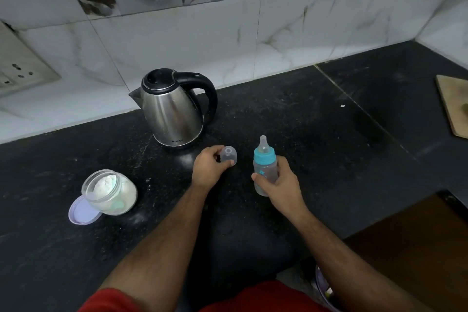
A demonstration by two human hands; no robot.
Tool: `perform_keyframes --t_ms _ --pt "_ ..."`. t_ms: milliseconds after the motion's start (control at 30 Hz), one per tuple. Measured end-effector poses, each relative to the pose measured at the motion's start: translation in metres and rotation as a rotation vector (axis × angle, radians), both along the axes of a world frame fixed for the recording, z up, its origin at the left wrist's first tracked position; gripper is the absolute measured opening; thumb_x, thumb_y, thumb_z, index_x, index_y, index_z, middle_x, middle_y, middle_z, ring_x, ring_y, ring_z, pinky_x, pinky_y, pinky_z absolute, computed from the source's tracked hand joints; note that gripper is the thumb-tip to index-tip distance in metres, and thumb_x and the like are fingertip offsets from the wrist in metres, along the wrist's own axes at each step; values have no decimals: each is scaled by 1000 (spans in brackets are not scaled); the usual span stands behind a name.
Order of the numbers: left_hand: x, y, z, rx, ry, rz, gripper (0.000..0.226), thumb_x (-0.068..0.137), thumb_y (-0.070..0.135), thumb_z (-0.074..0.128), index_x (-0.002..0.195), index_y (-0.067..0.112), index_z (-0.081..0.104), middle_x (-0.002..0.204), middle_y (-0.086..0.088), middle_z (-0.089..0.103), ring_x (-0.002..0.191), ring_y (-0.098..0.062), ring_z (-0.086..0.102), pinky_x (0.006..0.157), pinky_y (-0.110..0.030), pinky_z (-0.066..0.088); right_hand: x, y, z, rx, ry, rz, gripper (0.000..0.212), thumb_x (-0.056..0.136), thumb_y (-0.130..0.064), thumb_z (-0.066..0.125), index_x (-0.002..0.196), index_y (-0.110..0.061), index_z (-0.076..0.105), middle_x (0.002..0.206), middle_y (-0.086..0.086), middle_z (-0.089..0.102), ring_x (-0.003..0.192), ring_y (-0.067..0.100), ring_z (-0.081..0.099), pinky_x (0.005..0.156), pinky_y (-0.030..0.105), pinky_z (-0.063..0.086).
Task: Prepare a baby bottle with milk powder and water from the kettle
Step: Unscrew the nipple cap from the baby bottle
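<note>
A clear baby bottle (pixel 265 167) with a teal collar and a nipple stands upright on the black counter (pixel 329 134), gripped around its body by my right hand (pixel 281 185). My left hand (pixel 209 167) holds the bottle's clear dome cap (pixel 228 156) just to the left of the bottle, low over the counter. Behind my hands stands a steel kettle (pixel 172 109) with a black lid and handle, its lid down. At the left, an open glass jar (pixel 111 192) holds white milk powder. Its lilac lid (pixel 82 213) lies beside it, partly under the jar.
A tiled wall runs along the back, with a socket plate (pixel 17 68) at the left. A wooden board (pixel 453 104) lies at the right edge. The counter's front edge drops to a brown surface (pixel 415 248) at the lower right.
</note>
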State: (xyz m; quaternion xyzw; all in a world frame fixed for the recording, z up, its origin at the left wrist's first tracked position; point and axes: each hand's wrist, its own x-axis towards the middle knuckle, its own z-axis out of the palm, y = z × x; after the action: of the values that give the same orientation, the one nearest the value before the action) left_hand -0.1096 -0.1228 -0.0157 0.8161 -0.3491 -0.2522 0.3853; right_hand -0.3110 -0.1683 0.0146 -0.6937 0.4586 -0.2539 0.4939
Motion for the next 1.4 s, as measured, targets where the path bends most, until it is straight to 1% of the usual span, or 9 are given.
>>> perform_keyframes --t_ms 367,500,600,767,867,1000,1200,1300,1400 --pt "1 -7 -11 77 -15 40 80 74 32 84 144 21 47 128 3 60 111 -13 59 98 -37 50 -1 -9 4 9 -2 65 54 81 -30 78 125 -25 47 117 -8 60 107 10 61 86 28 55" --pt "-14 7 15 -211 97 159 47 86 32 74 130 19 61 113 6 68 102 -8 63 98 -36 52 1 -5 11 60 -38 100 53 82 -25 77 126 -26 48 115 -9 59 105 8 60 83 24 53" --pt "-25 21 48 -374 278 -32 23 94 34 62 114 24 68 110 9 71 108 -6 65 101 -39 51 6 -1 18 156 -71 210 49 83 -17 75 125 -24 50 113 -9 59 104 9 60 80 19 48" --pt "-24 40 87 -225 543 -439 83 70 60 71 138 17 54 142 3 55 128 -12 55 103 -30 49 19 16 34 323 -157 446 46 86 -8 70 127 -23 56 112 -3 67 104 11 65 86 27 49" --pt "-19 49 98 -218 638 -482 75 66 54 78 127 13 62 138 -3 60 123 -18 60 101 -38 51 28 30 45 375 -223 558 50 79 -18 73 126 -26 57 106 -6 68 102 8 66 85 27 52" --pt "-18 58 104 -338 734 -391 27 70 31 72 89 11 71 118 -12 71 122 -24 62 100 -42 50 34 44 54 413 -261 623 49 72 -36 72 118 -25 59 94 1 71 92 15 69 79 27 54" --pt "-20 66 111 -375 713 -295 7 69 30 69 72 24 72 105 -10 75 119 -34 62 97 -51 50 41 59 66 292 -154 589 24 83 -20 65 104 -11 59 83 11 64 68 21 59 50 24 45" --pt "-21 67 115 -355 676 -216 7 78 22 64 78 16 68 101 -10 76 105 -28 68 93 -46 53 49 66 67 112 -110 489 13 81 -13 68 85 -18 58 77 1 59 66 6 57 57 22 47" --pt "-30 67 116 -359 642 -3 11 80 18 63 76 15 72 96 -7 77 94 -20 71 93 -45 56 57 68 60 -81 99 321 23 70 -30 70 89 -22 59 78 -4 66 73 13 65 70 39 56"
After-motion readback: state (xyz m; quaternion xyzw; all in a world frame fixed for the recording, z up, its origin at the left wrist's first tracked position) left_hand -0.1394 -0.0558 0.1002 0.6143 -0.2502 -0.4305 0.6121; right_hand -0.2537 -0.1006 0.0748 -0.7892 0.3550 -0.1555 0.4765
